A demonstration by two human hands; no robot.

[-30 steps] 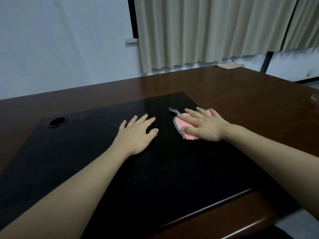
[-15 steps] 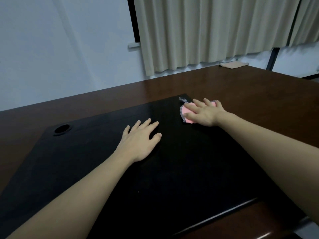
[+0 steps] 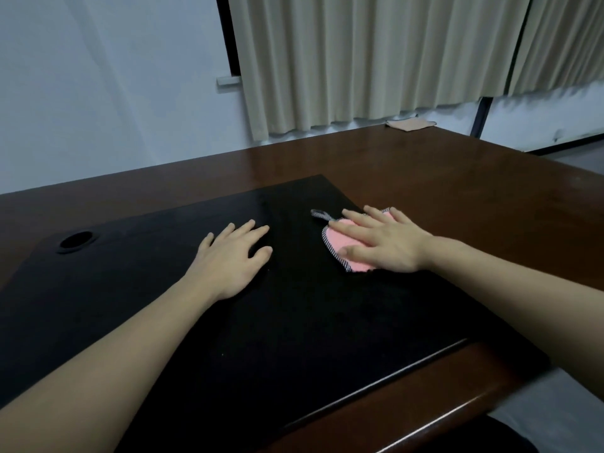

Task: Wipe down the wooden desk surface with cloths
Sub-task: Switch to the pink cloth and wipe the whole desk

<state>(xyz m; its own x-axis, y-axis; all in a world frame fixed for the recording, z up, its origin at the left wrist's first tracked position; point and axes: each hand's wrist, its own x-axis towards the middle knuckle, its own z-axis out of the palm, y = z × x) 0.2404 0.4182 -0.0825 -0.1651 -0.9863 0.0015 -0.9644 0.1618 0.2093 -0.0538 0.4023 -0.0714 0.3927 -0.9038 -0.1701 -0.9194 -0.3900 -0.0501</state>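
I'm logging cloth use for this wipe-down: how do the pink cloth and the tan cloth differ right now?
The pink cloth lies on the black panel under the flat right hand; the tan cloth lies untouched at the desk's far edge by the curtain. The pink cloth has a dark stitched border; on the tan cloth none shows. Both lie flat.

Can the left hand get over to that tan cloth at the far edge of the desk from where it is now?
Probably not without leaning in. The left hand lies flat on the black mat; the tan cloth sits far off by the curtain. Nothing blocks the way.

Glossy brown wooden desk (image 3: 425, 178), smooth black inlay (image 3: 228, 338), pink terry cloth (image 3: 338, 240)
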